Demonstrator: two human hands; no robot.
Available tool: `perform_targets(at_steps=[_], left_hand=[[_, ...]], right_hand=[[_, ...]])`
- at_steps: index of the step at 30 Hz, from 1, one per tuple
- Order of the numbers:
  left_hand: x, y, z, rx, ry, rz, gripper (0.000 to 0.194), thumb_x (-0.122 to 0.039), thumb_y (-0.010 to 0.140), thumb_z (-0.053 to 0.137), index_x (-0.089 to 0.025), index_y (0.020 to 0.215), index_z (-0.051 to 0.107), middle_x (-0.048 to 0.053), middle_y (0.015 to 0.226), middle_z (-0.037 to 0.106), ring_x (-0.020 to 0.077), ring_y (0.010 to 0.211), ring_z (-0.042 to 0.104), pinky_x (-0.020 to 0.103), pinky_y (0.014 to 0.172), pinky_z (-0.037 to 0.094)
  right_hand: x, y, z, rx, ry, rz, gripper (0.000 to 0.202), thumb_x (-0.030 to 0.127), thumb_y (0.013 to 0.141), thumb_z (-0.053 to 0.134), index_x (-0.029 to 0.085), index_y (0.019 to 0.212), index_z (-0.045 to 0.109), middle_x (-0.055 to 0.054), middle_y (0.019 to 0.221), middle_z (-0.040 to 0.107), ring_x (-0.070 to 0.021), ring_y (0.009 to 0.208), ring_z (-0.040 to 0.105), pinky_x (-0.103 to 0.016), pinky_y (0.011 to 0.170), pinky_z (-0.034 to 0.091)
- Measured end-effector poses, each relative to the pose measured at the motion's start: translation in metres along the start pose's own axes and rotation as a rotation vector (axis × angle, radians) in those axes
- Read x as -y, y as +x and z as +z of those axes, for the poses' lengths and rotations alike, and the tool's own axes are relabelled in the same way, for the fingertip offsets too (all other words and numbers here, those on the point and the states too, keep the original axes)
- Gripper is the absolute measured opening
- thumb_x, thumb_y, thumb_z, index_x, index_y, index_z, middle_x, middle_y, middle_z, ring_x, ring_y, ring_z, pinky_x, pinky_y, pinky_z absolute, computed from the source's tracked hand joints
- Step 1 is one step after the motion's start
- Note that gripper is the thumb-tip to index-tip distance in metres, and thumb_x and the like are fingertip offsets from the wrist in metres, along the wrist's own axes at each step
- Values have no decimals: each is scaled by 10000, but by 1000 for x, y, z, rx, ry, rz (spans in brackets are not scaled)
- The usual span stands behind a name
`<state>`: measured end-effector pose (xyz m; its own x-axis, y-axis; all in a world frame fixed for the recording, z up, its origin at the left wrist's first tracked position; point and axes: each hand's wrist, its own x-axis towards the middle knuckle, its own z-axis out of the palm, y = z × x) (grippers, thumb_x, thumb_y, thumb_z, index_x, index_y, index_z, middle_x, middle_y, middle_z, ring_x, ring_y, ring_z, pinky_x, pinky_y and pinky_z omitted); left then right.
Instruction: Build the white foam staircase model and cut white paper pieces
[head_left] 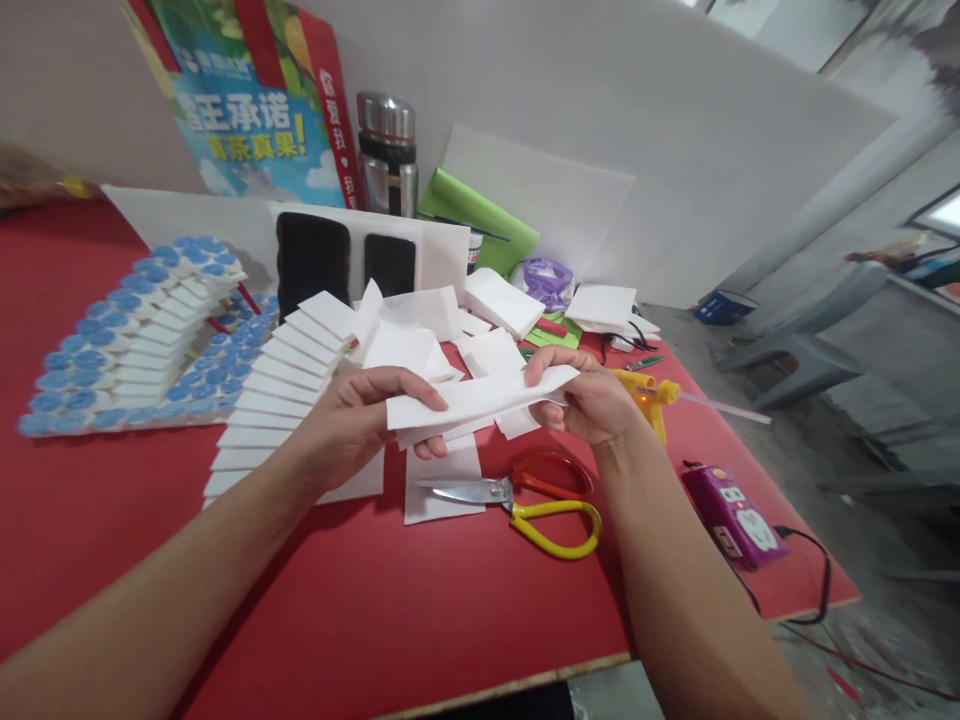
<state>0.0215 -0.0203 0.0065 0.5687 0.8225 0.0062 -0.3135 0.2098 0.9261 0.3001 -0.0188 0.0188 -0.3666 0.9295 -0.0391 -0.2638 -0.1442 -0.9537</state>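
Between my two hands, above the red table, I hold a folded strip of white paper (480,402). My left hand (379,405) pinches its left end, thumb on top and fingers beneath. At the other end, my right hand (581,395) grips it between thumb and curled fingers. Just below lie scissors (510,495) with one red and one yellow handle, their blades over a white paper piece (442,505). Left of my left hand, a stepped fan of white strips (277,385) rests on the table. Loose white paper (401,345) is heaped behind my hands.
A blue-and-white stepped model (127,350) stands at left. Two dark phones (313,262) lean against a white board near a steel flask (387,150). On the right are a yellow glue gun (652,400) and a purple power box (731,515) with a cord near the table edge.
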Motion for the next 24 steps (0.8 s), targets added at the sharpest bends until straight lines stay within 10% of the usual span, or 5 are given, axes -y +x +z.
perform_targets(at_steps=[6, 12, 18, 24], left_hand=[[-10, 0, -6, 169, -171, -340, 233, -259, 648, 725, -169, 863, 733, 142, 748, 789, 377, 756, 784, 481, 737, 609], [-4, -1, 5, 209, -131, -612, 548, -702, 879, 620, -175, 1012, 688, 190, 944, 817, 300, 630, 777, 310, 463, 550], [4, -4, 10, 361, -50, -679, 416, -520, 849, 790, -116, 946, 759, 170, 770, 806, 218, 513, 737, 218, 401, 518], [3, -4, 8, 210, -3, -574, 356, -473, 824, 832, -127, 893, 782, 144, 708, 796, 189, 464, 711, 208, 410, 542]], right_hand=[[5, -5, 1, -7, -85, 39, 67, 207, 747, 747, 157, 705, 729, 38, 468, 575, -85, 346, 534, -168, 350, 415], [7, -7, 18, 97, -176, 90, 57, 194, 741, 710, 161, 712, 746, 38, 459, 578, -87, 366, 531, -164, 367, 419], [-5, -1, 28, 170, -145, 115, 58, 184, 770, 710, 154, 721, 720, 49, 492, 572, -66, 381, 522, -146, 374, 398], [-2, 4, 23, -81, -87, 103, 301, 433, 843, 745, 186, 1007, 694, 51, 563, 604, -128, 434, 622, -200, 379, 468]])
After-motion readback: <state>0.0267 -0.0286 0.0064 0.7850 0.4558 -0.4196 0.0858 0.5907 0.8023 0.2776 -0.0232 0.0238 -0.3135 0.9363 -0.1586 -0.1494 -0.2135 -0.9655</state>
